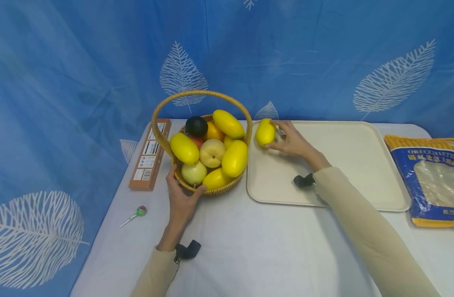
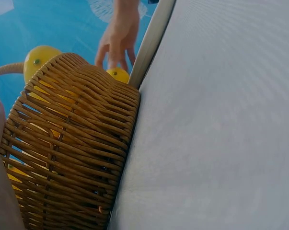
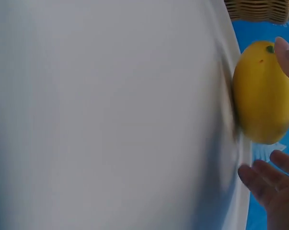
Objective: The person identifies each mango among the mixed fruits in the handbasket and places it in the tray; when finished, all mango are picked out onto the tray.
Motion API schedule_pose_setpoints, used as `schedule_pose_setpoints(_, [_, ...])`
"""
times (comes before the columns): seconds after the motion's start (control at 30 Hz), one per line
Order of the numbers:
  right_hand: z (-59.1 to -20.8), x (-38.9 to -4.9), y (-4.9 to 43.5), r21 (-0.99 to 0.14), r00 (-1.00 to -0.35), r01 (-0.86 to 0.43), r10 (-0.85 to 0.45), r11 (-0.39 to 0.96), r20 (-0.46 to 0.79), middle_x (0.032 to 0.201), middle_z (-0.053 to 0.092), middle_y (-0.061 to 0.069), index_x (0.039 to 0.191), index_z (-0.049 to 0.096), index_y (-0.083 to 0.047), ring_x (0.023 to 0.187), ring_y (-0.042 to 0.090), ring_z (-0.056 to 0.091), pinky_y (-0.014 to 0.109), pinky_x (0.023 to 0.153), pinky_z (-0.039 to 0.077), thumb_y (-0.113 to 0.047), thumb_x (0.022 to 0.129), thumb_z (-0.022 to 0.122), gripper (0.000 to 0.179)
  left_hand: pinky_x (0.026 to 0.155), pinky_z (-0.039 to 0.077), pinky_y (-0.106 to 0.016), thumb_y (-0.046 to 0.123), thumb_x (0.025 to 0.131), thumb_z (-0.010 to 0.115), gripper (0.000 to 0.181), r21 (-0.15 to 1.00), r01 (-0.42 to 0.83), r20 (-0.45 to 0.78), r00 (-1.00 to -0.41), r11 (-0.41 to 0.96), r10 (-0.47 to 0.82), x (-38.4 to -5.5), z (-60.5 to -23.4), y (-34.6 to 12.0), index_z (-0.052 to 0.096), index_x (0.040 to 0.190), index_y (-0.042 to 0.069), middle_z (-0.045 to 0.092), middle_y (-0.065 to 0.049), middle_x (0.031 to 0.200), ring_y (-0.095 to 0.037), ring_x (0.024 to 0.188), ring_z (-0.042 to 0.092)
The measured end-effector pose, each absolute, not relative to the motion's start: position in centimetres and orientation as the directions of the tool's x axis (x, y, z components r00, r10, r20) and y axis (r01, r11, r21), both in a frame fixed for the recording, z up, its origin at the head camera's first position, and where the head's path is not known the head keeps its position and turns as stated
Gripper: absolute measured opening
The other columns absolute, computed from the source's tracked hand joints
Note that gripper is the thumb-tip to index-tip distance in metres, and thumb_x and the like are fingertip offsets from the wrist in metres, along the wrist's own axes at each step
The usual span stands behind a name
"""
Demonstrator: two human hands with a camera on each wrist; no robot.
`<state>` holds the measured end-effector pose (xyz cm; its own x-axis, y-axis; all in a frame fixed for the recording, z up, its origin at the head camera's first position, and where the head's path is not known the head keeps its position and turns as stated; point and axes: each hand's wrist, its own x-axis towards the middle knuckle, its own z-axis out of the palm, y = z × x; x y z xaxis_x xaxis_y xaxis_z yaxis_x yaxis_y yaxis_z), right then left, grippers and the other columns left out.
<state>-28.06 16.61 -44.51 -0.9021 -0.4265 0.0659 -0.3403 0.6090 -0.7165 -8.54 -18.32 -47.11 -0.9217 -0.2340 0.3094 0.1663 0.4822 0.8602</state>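
Observation:
A yellow mango (image 1: 266, 132) sits at the far left corner of the beige tray (image 1: 346, 165), its green stem spot showing in the right wrist view. My right hand (image 1: 292, 141) holds this mango between thumb and forefinger, while the other fingers (image 3: 259, 184) stand spread apart from it. Left of the tray stands a wicker basket (image 1: 227, 190) with a tall arched handle, full of fruit. My left hand (image 1: 182, 202) grips the near left side of its rim, the thumb in front and the fingers along the outer wall.
Inside the basket lie several yellow mangoes (image 1: 235, 159), a pale round fruit (image 1: 212, 153) and a dark green fruit (image 1: 196, 126). A brown box (image 1: 150, 156) and a lollipop (image 1: 141, 210) lie to the left. A pasta bag (image 1: 431, 177) lies beyond the tray's right side.

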Motion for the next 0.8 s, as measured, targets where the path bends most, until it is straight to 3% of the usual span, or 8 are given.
schedule_pose_setpoints(0.27, [-41.4, -24.5, 15.6, -0.703, -0.853, -0.500, -0.430, 0.506, 0.296, 0.150, 0.034, 0.015, 0.146, 0.043, -0.015, 0.138, 0.033, 0.035, 0.057, 0.105, 0.038, -0.026, 0.075, 0.086, 0.084, 0.118, 0.019, -0.056, 0.051, 0.082, 0.075, 0.103, 0.857, 0.184, 0.323, -0.920, 0.482, -0.222, -8.6, -47.3, -18.5, 0.015, 0.154, 0.009, 0.020, -0.016, 0.158, -0.030, 0.147, 0.021])
schedule_pose_setpoints(0.6, [-39.6, -19.8, 13.3, -0.639, -0.749, -0.656, -0.458, 0.403, 0.480, 0.142, 0.045, 0.015, 0.136, 0.053, -0.010, 0.127, 0.029, 0.047, 0.049, 0.086, 0.050, -0.019, 0.067, 0.091, 0.079, 0.118, 0.019, -0.056, 0.046, 0.082, 0.077, 0.102, 0.851, 0.192, 0.333, -0.916, 0.489, -0.221, -8.7, -47.3, -18.6, 0.015, 0.154, 0.008, 0.021, -0.016, 0.158, -0.029, 0.147, 0.021])
schedule_pose_setpoints(0.8, [-39.0, -17.9, 11.2, -0.571, -0.632, -0.764, -0.526, 0.299, 0.570, 0.138, 0.050, 0.015, 0.132, 0.056, -0.006, 0.123, 0.026, 0.049, 0.041, 0.078, 0.051, -0.056, 0.075, 0.079, 0.080, 0.118, 0.019, -0.056, 0.048, 0.082, 0.076, 0.102, 0.850, 0.196, 0.339, -0.914, 0.489, -0.222, -8.7, -47.4, -18.6, 0.016, 0.153, 0.008, 0.021, -0.017, 0.157, -0.030, 0.147, 0.021])
